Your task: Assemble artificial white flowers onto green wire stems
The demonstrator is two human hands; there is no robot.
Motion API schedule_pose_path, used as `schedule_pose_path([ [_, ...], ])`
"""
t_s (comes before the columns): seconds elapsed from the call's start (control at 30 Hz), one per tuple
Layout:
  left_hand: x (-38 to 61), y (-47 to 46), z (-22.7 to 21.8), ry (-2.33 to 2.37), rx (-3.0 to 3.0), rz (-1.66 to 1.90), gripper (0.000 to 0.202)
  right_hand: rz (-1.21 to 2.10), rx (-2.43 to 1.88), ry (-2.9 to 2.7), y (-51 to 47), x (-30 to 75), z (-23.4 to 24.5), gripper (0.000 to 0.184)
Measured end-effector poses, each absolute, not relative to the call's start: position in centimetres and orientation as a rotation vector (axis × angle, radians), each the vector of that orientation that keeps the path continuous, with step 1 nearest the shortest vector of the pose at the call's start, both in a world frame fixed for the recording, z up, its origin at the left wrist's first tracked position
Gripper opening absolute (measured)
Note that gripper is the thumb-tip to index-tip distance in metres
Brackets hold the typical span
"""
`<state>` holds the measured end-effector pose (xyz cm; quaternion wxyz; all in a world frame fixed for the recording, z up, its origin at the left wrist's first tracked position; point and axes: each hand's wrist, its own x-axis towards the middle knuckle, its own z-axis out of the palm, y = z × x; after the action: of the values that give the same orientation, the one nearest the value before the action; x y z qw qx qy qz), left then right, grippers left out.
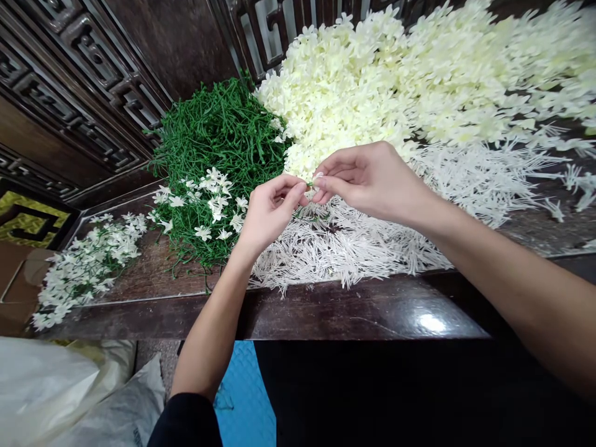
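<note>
My left hand (272, 211) is closed in a pinch on a thin green plastic stem (310, 184). Against its tip, my right hand (367, 177) pinches a small white piece, mostly hidden by the fingers; I cannot tell whether it is a petal or a stamen. The fingertips of both hands nearly meet. Beneath them spreads a heap of white stamen-like sprigs (344, 248). Behind is a large pile of cream flower petals (354, 87). Left of my hands sits a mound of green stems (223, 124), with several white artificial flowers (216, 198) on its near side.
More white flowers on stems (93, 267) lie at the left end of the dark wooden bench (298, 310). Carved wooden panels (93, 68) rise behind. Below left are white sacks (46, 391), a cardboard box (18, 279) and a blue mat (246, 391).
</note>
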<state>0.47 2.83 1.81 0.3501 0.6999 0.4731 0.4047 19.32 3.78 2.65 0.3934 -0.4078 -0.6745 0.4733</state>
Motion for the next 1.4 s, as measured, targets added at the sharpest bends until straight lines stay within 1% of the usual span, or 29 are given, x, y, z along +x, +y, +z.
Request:
schedule_pose_path([
  [0.23,0.5,2.9,1.7,1.22,1.828,1.058,0.011,1.203,-1.019,-1.721,3.8,19.2,2.6,0.016],
  [0.53,0.7,2.7,1.6,1.27,1.923,0.999,0.015,1.15,-1.05,-1.809,3.5,19.2,2.8,0.006],
  [0.8,1.0,2.4,1.4,1.246,1.778,0.993,0.016,0.99,-1.088,-1.938,3.7,18.9,2.5,0.015],
  [1.0,1.1,2.5,1.3,1.25,1.761,1.013,0.017,0.891,-1.026,-1.978,3.8,18.8,2.1,0.016],
  [1.4,1.4,2.5,-0.2,1.315,1.882,1.107,0.018,0.936,-1.063,-1.885,3.6,18.3,1.8,0.014],
])
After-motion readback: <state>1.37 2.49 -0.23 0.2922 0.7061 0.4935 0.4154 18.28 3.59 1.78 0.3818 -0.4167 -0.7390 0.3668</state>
